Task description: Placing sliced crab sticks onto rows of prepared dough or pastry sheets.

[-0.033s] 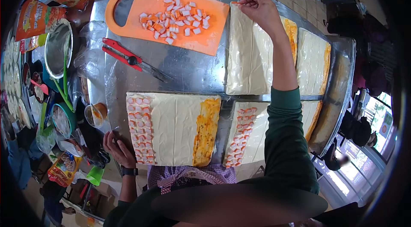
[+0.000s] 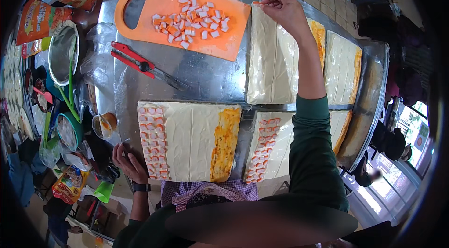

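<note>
At the far left corner of a cream-spread dough sheet [image 2: 271, 70], my right hand [image 2: 286, 13] is pinched on a small orange-and-white crab stick piece [image 2: 257, 3]. Chopped crab stick [image 2: 196, 19] lies scattered over an orange cutting board [image 2: 140, 35], just left of that hand. My left hand [image 2: 130, 164] rests with its fingers loosely apart at the table edge, beside the near left dough sheet [image 2: 187, 145]. That sheet carries rows of crab stick pieces [image 2: 153, 142] on its left and an orange filling strip [image 2: 226, 145] on its right. Another dough sheet [image 2: 280, 164] with crab stick rows is partly under my right arm.
Red-handled scissors or tongs [image 2: 145, 65] lie on the metal table [image 2: 196, 89] below the board. Along the left stand a metal pot [image 2: 64, 56], a teal bowl [image 2: 69, 131] and a plastic cup [image 2: 105, 125]. One more dough sheet [image 2: 341, 68] lies at the far right.
</note>
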Demonstrator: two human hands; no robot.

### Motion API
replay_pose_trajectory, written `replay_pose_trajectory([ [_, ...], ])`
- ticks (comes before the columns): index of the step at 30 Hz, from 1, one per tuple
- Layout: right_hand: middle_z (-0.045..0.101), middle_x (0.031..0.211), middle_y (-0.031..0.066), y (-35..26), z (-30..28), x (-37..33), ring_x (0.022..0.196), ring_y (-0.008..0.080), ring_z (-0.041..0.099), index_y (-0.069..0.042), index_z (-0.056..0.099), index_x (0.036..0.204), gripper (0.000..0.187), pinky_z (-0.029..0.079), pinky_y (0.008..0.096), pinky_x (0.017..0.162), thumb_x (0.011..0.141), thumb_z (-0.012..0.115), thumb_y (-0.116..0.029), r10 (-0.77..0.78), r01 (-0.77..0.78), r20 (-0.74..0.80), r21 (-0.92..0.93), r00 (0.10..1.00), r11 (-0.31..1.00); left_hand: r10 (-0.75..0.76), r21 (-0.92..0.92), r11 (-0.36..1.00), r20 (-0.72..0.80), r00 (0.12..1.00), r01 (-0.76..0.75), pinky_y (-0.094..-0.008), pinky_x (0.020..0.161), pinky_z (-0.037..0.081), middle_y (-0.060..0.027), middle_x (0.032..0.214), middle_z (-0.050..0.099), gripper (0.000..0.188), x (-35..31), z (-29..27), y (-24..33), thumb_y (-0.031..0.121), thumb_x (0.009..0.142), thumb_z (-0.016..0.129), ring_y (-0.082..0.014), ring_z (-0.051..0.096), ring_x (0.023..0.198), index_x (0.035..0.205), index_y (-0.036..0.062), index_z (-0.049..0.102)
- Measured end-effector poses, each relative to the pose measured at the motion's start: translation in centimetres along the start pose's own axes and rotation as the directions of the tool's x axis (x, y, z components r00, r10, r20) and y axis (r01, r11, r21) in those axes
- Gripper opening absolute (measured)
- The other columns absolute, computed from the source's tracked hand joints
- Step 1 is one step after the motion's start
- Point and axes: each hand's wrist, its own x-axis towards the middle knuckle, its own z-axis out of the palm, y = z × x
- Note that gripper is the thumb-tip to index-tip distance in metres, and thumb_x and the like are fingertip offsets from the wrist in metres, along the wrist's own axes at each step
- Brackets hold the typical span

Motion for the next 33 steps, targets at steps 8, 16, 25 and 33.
replay_pose_trajectory([
  [8, 0.070, 0.083, 0.0049, 0.4, -0.4, 0.2, 0.076, 0.0132, 0.064, -0.006, 0.073, 0.093, 0.016, 0.050, 0.0247, 0.073, 0.080, 0.070, -0.015, -0.012, 0.011, -0.009, -0.033, 1.000, 0.999, -0.025, 0.018, 1.000, 0.012, 1.000, 0.025, -0.0459, 0.104, 0.032, -0.0202, 0.132, 0.043, 0.039, -0.1, 0.1, -0.1, 0.024, 0.097, 0.041, -0.0346, 0.040, 0.124, 0.128, 0.0014, 0.045],
  [16, 0.070, 0.086, 0.0031, 1.8, -1.7, -0.2, 0.079, 0.0070, 0.060, 0.000, 0.072, 0.097, 0.019, 0.046, 0.0199, 0.075, 0.083, 0.070, -0.012, 0.051, -0.052, 0.013, 0.131, 0.999, 0.990, -0.010, 0.014, 1.000, 0.009, 1.000, 0.010, -0.0460, 0.103, 0.032, -0.0199, 0.132, 0.043, 0.039, -0.1, 0.3, -0.3, 0.024, 0.098, 0.041, -0.0344, 0.041, 0.124, 0.129, 0.0017, 0.044],
  [25, 0.064, 0.086, 0.0074, 1.7, -0.5, -0.3, 0.074, 0.0169, 0.061, -0.009, 0.074, 0.096, 0.019, 0.048, 0.0276, 0.072, 0.079, 0.072, -0.017, -0.121, 0.104, -0.133, -0.130, 0.984, 0.986, -0.002, 0.018, 1.000, 0.002, 1.000, 0.002, -0.0462, 0.103, 0.033, -0.0203, 0.132, 0.044, 0.039, -0.1, 0.4, -0.5, 0.024, 0.097, 0.042, -0.0343, 0.042, 0.123, 0.129, 0.0009, 0.044],
  [33, 0.065, 0.086, 0.0039, -0.2, 0.8, 0.9, 0.073, 0.0134, 0.056, -0.008, 0.072, 0.100, 0.026, 0.047, 0.0260, 0.069, 0.080, 0.074, -0.025, -0.230, 0.218, -0.008, -0.290, 0.973, 0.932, -0.009, 0.030, 1.000, 0.005, 1.000, 0.008, -0.0461, 0.104, 0.032, -0.0206, 0.132, 0.044, 0.038, -0.1, 0.4, -0.5, 0.021, 0.096, 0.042, -0.0345, 0.041, 0.124, 0.128, 0.0006, 0.045],
])
